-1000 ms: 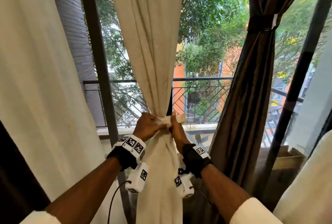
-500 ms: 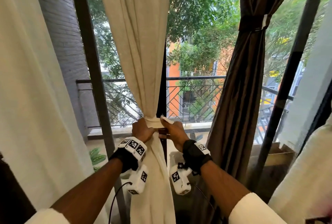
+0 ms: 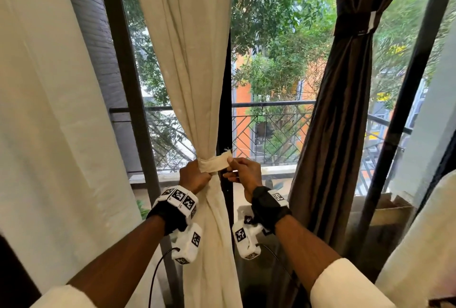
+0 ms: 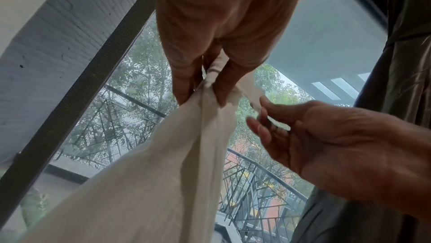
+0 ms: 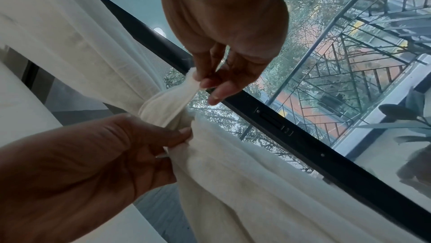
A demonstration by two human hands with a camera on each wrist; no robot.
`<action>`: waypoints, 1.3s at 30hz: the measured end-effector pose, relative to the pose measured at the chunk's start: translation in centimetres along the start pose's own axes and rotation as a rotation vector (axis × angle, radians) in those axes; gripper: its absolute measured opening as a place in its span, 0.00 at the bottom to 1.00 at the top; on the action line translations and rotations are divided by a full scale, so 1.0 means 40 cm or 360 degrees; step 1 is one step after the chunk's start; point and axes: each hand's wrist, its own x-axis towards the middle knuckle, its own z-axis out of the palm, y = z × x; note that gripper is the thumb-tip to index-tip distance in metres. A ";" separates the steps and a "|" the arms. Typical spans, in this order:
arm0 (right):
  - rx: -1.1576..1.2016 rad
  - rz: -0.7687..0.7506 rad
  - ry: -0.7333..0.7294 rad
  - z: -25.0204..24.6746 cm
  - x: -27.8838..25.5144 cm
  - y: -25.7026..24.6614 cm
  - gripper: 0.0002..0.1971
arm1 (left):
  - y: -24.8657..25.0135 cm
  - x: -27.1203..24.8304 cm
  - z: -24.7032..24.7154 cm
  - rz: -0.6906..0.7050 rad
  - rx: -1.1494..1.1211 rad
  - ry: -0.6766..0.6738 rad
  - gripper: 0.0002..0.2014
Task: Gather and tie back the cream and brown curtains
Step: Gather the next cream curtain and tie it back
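Note:
The cream curtain hangs in the middle of the head view, bunched at waist height by a cream tie band. My left hand grips the bunch right at the band, and its fingers close round the fabric. My right hand pinches the band's free end between thumb and fingertips and holds it out to the right. The brown curtain hangs at the right, gathered high up by a dark band.
A second cream curtain fills the left side. Dark window frame posts stand behind the curtains, with a balcony railing and trees outside. A cardboard box sits low on the right.
My right hand has moved off the bunch to the right, drawing the tie band's end out with it. My left hand stays gripping the gathered cream curtain.

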 end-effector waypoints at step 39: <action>-0.1534 -0.0402 -0.0443 0.011 -0.036 -0.040 0.18 | -0.014 -0.014 0.044 -0.0023 -0.0144 -0.0076 0.31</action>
